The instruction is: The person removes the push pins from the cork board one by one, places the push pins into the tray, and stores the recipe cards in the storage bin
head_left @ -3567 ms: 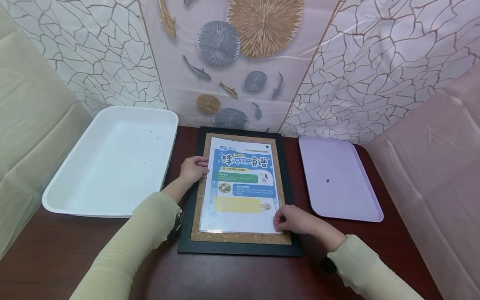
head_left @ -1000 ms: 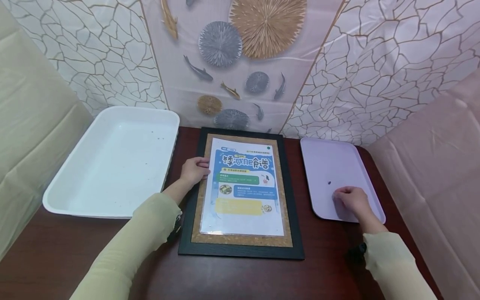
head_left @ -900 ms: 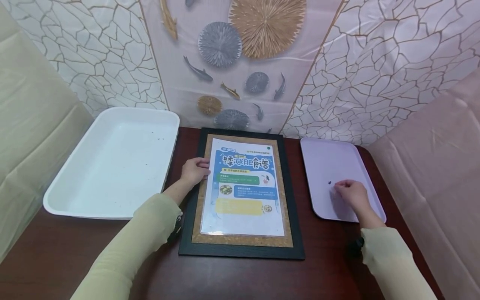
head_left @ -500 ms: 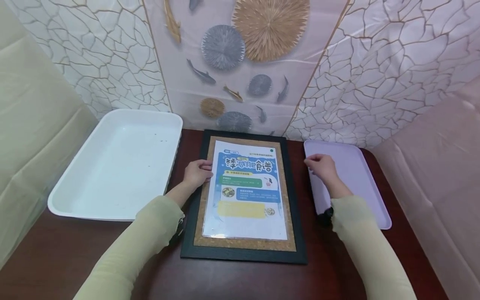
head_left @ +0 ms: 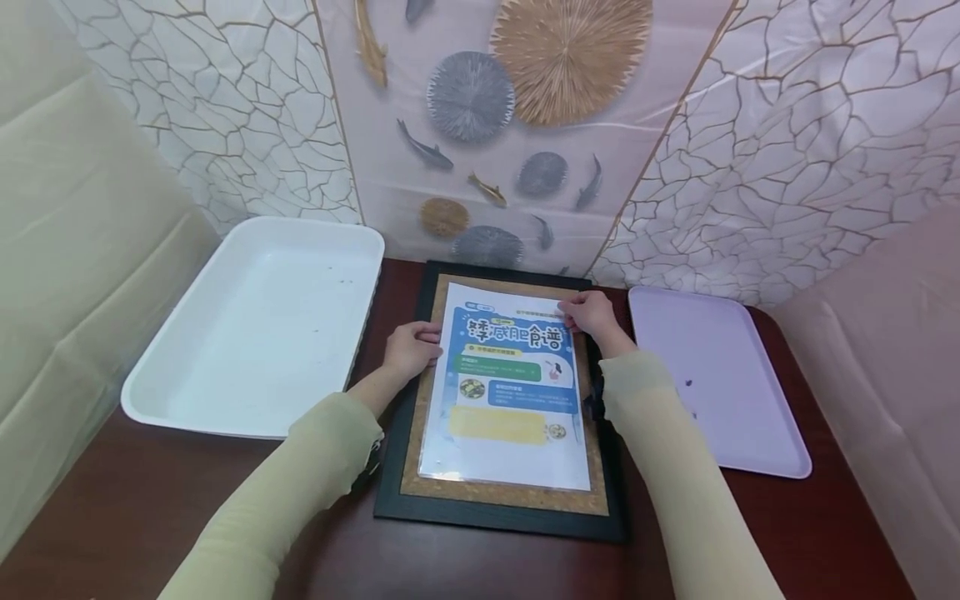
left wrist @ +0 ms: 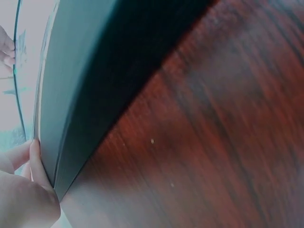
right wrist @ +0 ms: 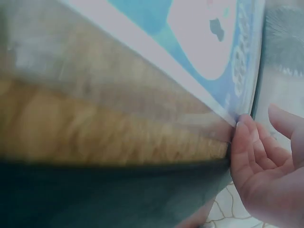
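A laminated poster [head_left: 487,467], printed in blue, green and yellow, lies on a cork board [head_left: 502,497] with a black frame. My left hand [head_left: 411,350] rests at the poster's left edge, fingertips touching it; the left wrist view shows the same hand [left wrist: 28,194] against the black frame [left wrist: 80,61]. At the poster's upper right corner are the fingertips of my right hand [head_left: 592,317]. In the right wrist view that hand [right wrist: 270,180] has curled fingers at the corner, and one digit stands apart. Whether something is pinched there is hidden.
A large white tray [head_left: 262,333] stands left of the board, with specks inside. On the right lies a flat purple tray [head_left: 742,400] holding small dark bits [head_left: 688,383]. Patterned cloth [head_left: 480,150] rises behind the dark wooden table [head_left: 450,567].
My right hand went from the poster's lower right corner to the purple tray, then to the upper right corner, covering a green dot. Another dark bit shows in the tray. My left hand stayed.
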### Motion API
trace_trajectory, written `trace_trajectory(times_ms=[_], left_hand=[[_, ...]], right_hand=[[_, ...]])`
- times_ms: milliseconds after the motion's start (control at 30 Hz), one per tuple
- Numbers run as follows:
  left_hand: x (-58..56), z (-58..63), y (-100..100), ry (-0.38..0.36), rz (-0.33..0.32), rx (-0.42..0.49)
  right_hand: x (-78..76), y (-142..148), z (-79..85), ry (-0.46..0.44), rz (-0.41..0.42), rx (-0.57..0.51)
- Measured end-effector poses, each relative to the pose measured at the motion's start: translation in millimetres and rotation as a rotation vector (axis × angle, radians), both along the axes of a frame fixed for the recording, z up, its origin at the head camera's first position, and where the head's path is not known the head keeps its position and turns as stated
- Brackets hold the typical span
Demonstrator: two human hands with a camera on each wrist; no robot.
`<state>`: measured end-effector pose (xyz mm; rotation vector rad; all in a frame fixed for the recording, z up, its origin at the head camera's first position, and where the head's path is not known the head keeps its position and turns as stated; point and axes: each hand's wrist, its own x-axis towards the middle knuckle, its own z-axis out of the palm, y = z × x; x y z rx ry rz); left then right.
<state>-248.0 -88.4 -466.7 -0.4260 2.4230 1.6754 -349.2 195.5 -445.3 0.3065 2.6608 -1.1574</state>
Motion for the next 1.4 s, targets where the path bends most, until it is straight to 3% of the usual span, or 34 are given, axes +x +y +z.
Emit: trace_trajectory(times_ms=[300, 667, 900, 1400], left_hand=[[-0.8, 2.2, 3.9, 0.010, 0.004, 0.000], [-1.6, 4.7, 7.3, 0.019, 0.004, 0.011], [-3.5, 2.9, 8.7, 0.031, 0.007, 0.002], [-1.9, -4.6, 1.9, 0.019, 0.023, 0.000]], right_hand=[[-7.8, -1.2, 2.0, -0.026, -0.006, 0.052], [-1.1, -4.4, 11.4, -0.019, 0.048, 0.185], [1.6, -3.3, 12.9, -0.027, 0.083, 0.175], [4.1, -2.2, 3.0, -0.070, 0.078, 0.069]])
